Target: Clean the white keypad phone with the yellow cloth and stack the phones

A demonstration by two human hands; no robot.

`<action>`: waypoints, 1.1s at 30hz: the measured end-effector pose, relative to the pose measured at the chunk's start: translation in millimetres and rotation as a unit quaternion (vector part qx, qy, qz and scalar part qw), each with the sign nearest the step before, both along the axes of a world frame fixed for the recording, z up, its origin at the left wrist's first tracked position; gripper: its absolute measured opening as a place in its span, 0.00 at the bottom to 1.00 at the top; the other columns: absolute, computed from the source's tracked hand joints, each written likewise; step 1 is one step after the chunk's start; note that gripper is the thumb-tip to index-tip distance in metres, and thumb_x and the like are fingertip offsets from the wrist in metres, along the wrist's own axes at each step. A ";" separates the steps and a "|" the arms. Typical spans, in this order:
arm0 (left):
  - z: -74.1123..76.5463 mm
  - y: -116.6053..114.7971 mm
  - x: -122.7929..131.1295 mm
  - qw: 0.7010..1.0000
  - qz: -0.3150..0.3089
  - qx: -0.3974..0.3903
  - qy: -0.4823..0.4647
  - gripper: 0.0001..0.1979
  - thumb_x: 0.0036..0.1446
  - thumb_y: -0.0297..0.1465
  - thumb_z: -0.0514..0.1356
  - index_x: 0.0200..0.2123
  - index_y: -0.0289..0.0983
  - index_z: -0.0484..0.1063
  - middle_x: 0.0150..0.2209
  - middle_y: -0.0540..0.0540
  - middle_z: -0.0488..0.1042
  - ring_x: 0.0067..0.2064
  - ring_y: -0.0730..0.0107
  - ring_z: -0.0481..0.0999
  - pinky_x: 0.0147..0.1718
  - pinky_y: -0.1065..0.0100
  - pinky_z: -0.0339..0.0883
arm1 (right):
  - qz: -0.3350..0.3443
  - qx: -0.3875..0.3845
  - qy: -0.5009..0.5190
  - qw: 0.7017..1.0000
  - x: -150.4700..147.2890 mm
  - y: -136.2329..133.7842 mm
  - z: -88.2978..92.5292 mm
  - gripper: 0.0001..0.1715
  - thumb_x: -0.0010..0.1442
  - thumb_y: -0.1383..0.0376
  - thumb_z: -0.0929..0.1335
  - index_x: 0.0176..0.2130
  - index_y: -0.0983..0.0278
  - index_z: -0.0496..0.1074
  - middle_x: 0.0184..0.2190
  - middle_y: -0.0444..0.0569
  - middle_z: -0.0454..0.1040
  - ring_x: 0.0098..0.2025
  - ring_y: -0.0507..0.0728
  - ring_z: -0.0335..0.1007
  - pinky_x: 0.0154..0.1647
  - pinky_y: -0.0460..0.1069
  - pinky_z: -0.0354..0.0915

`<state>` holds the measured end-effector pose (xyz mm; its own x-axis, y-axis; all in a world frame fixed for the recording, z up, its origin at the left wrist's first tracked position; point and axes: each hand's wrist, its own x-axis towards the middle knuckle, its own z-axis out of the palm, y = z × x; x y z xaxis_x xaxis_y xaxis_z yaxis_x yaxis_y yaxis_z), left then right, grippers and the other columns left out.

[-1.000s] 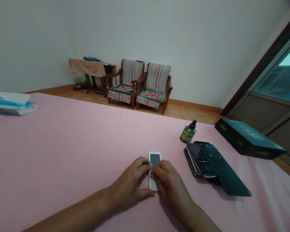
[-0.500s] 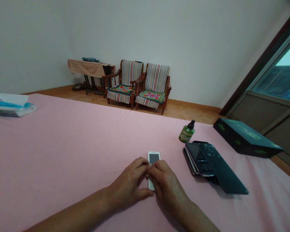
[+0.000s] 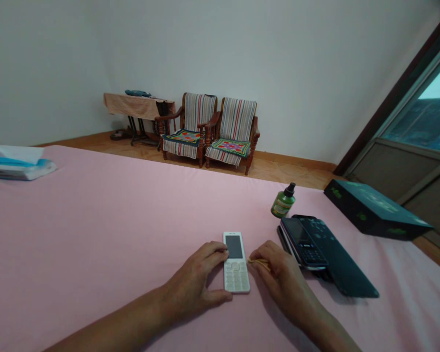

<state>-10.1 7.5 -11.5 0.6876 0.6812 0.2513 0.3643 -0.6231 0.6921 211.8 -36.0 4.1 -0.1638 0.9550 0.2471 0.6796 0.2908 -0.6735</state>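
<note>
The white keypad phone (image 3: 235,269) lies flat on the pink sheet (image 3: 95,220) with the half-open left hand (image 3: 196,282) only touching its left edge, so it may slide if the yellow rubber band (image 3: 258,261), pinched in the closed right hand (image 3: 280,277) just beside it, slips free.

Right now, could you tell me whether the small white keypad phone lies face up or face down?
Face up: the white keypad phone shows its dark screen and keys.

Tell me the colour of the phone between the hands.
The phone is white; the head view shows it best.
</note>
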 end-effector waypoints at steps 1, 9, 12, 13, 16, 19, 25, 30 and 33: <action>-0.6 0.1 -0.4 1.000 0.002 0.001 0.004 0.34 0.42 0.28 0.72 0.54 0.37 0.66 0.56 0.40 0.65 0.57 0.58 0.66 0.58 0.60 0.61 | 0.005 -0.008 0.006 1.000 -1.1 -0.4 -1.3 0.09 0.59 0.75 0.64 0.32 0.64 0.71 0.31 0.46 0.68 0.34 0.55 0.66 0.35 0.49 0.60; 0.2 -1.2 0.6 1.000 -0.005 0.020 0.013 0.31 0.44 0.28 0.70 0.54 0.35 0.67 0.55 0.39 0.67 0.56 0.58 0.67 0.57 0.60 0.63 | 0.024 -0.019 -0.022 0.999 -15.4 -1.4 -10.8 0.10 0.60 0.75 0.64 0.31 0.63 0.71 0.31 0.47 0.67 0.37 0.56 0.64 0.37 0.50 0.59; 0.4 -1.7 0.5 1.000 -0.006 0.022 0.015 0.30 0.45 0.28 0.70 0.53 0.35 0.68 0.54 0.39 0.67 0.56 0.58 0.67 0.56 0.60 0.63 | 0.018 -0.014 -0.047 0.999 -19.3 -1.6 -8.5 0.11 0.61 0.75 0.63 0.30 0.63 0.70 0.32 0.47 0.67 0.37 0.56 0.64 0.37 0.50 0.59; 0.3 -1.8 0.2 1.000 -0.007 0.022 0.015 0.30 0.45 0.28 0.70 0.52 0.35 0.68 0.54 0.39 0.67 0.56 0.58 0.67 0.56 0.60 0.63 | 0.019 -0.014 -0.050 0.998 -19.1 -1.7 -7.3 0.11 0.61 0.75 0.63 0.30 0.63 0.70 0.32 0.48 0.67 0.38 0.57 0.64 0.38 0.50 0.59; -0.1 -1.9 -0.3 1.000 -0.006 0.020 0.014 0.31 0.45 0.28 0.70 0.53 0.36 0.67 0.54 0.39 0.67 0.55 0.58 0.67 0.56 0.61 0.64 | 0.023 -0.015 -0.054 0.998 -15.5 -2.3 -4.6 0.11 0.59 0.78 0.64 0.32 0.64 0.71 0.32 0.48 0.67 0.38 0.57 0.64 0.38 0.50 0.59; 0.0 -1.7 -0.1 1.000 -0.009 0.023 0.012 0.31 0.45 0.29 0.70 0.53 0.36 0.67 0.54 0.39 0.67 0.55 0.58 0.67 0.55 0.60 0.64 | 0.022 -0.016 -0.046 0.999 -14.9 -2.4 -5.0 0.11 0.59 0.78 0.64 0.31 0.65 0.70 0.32 0.48 0.67 0.38 0.57 0.64 0.38 0.50 0.59; 2.7 -0.6 1.8 1.000 -0.006 0.020 0.010 0.30 0.44 0.27 0.70 0.52 0.37 0.68 0.54 0.41 0.67 0.55 0.59 0.68 0.55 0.60 0.64 | 0.025 -0.015 -0.038 0.999 -20.3 -1.0 -4.7 0.12 0.60 0.78 0.63 0.31 0.65 0.70 0.32 0.48 0.67 0.38 0.56 0.64 0.38 0.50 0.60; 3.7 0.1 1.4 1.000 -0.013 0.017 0.003 0.30 0.43 0.27 0.70 0.52 0.39 0.68 0.53 0.42 0.67 0.54 0.58 0.68 0.54 0.60 0.64 | 0.005 -0.031 -0.027 0.999 -9.0 -2.3 3.2 0.10 0.59 0.76 0.64 0.32 0.64 0.71 0.31 0.47 0.68 0.36 0.56 0.65 0.36 0.50 0.59; 1.7 0.4 0.6 1.000 -0.011 0.019 -0.001 0.31 0.43 0.27 0.71 0.52 0.39 0.68 0.54 0.41 0.67 0.54 0.57 0.68 0.54 0.59 0.65 | 0.005 -0.042 -0.005 0.999 -6.2 -3.5 2.8 0.09 0.58 0.76 0.65 0.33 0.64 0.71 0.30 0.46 0.69 0.34 0.55 0.65 0.34 0.49 0.59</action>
